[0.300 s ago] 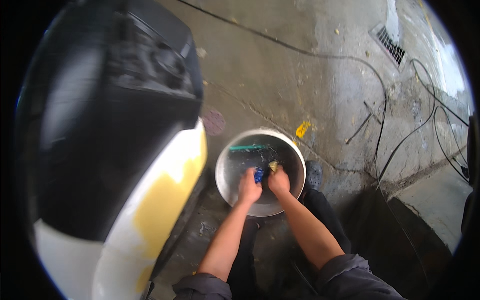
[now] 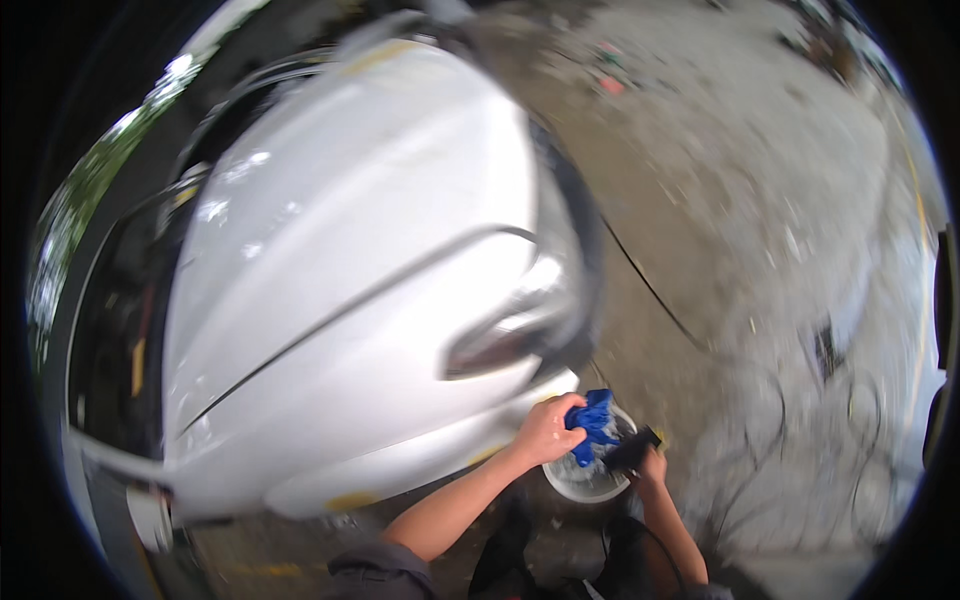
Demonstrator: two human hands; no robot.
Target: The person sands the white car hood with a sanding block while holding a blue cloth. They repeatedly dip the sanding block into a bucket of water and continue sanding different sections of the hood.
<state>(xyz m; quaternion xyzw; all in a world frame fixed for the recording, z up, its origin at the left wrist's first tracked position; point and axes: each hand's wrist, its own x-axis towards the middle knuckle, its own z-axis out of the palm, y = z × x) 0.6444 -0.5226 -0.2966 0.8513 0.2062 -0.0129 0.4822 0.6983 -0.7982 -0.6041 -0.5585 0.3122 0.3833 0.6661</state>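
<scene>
My left hand is closed around a wet-looking blue cloth, which hangs bunched over a round pale bucket. To its right, my right hand grips a dark flat rectangular piece with a bit of yellow at its edge; motion blur hides what it is made of. Both held things are above the bucket and cover much of its opening. Close beside my left hand is the front corner of a white car, its headlight just above and left of the hand.
A dark hose runs over the wet concrete floor, and thin cables loop at the right. A floor drain lies further right. Small reddish debris is at the far side.
Both hands have come up out of the bucket, lifting the blue cloth and the dark piece. The view has swung left, so the car's hood and headlight now show.
</scene>
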